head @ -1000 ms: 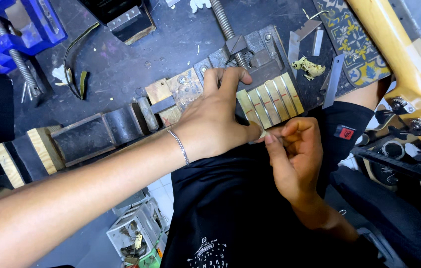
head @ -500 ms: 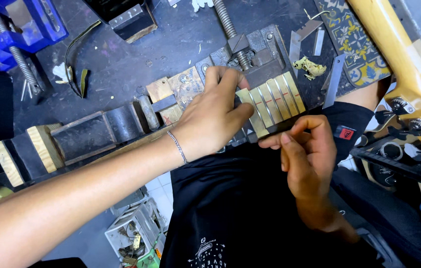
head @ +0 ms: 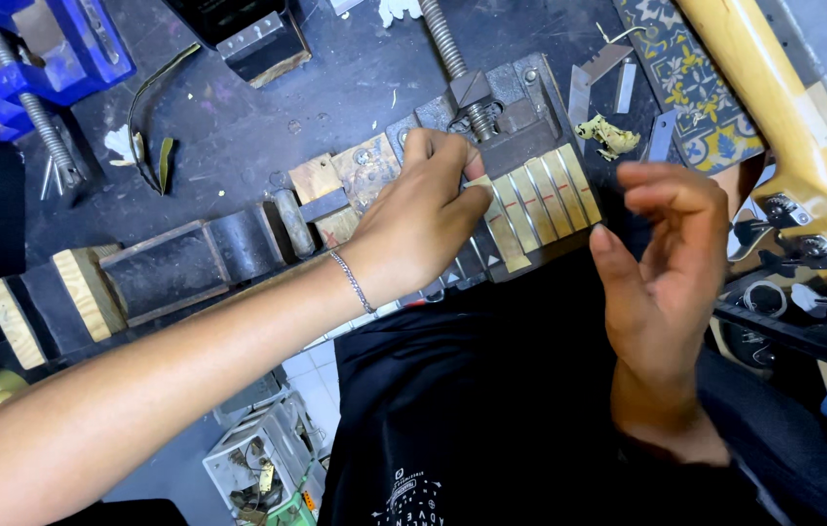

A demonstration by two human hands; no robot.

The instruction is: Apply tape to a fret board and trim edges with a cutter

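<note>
Row of pale metal strips, marked with red lines, sits clamped in the dark bench vise at the front edge of the bench.

Left hand lies over the row's left end, fingers curled and pressing on the end strip and vise jaw; thin bracelet at the wrist. Same place as a second ago.

Right hand has changed: earlier pinched close beside the left at the strips, now lifted off to the right, fingers spread and loose, motion-blurred, nothing visible in it. Reads as a let-go; the strips now rest on vise and left hand alone.

Yellow guitar headstock to the right; blue vise far left.
</note>
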